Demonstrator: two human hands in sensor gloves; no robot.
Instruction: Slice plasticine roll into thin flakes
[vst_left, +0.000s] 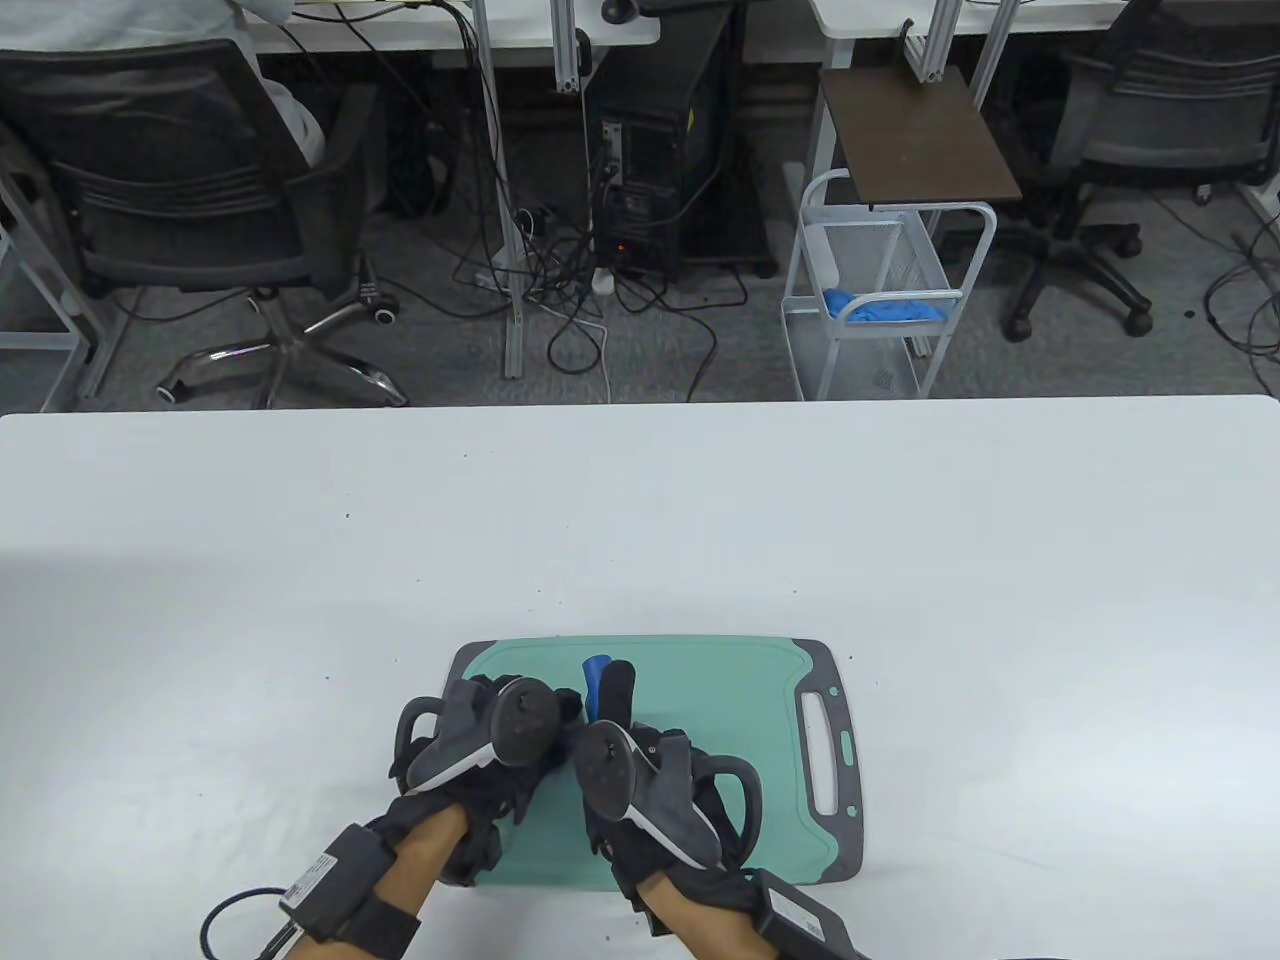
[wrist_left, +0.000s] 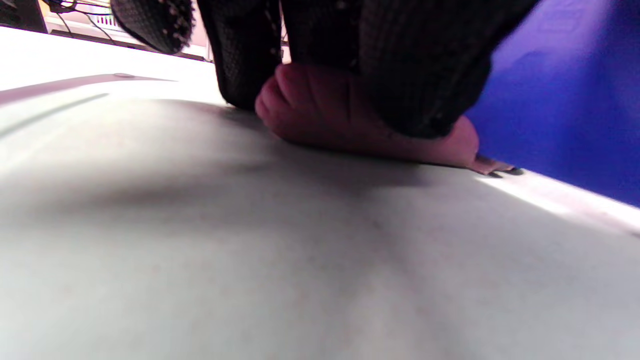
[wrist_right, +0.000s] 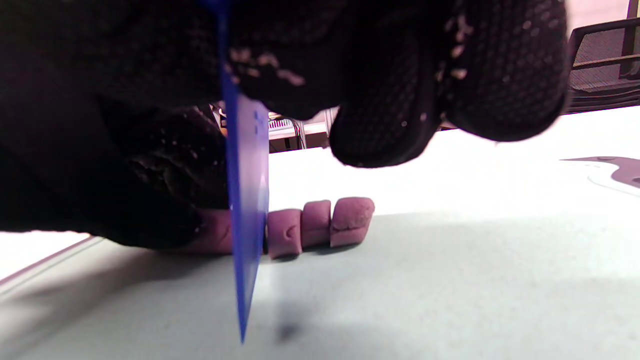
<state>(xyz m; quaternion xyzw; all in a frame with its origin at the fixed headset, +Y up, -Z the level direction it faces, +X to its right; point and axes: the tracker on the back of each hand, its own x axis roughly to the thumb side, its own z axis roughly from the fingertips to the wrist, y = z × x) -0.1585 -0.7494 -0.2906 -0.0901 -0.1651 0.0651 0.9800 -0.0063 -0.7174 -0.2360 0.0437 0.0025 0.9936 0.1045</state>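
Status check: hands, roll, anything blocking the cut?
Left hand presses roll onto board. Right hand holds blue cutter upright at roll's cut end. Three slices off, chunky. Nothing in the way.

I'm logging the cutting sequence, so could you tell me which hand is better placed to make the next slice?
The right hand: it holds the blue blade upright against the plasticine roll, beside three cut pieces. The left hand presses the roll down.
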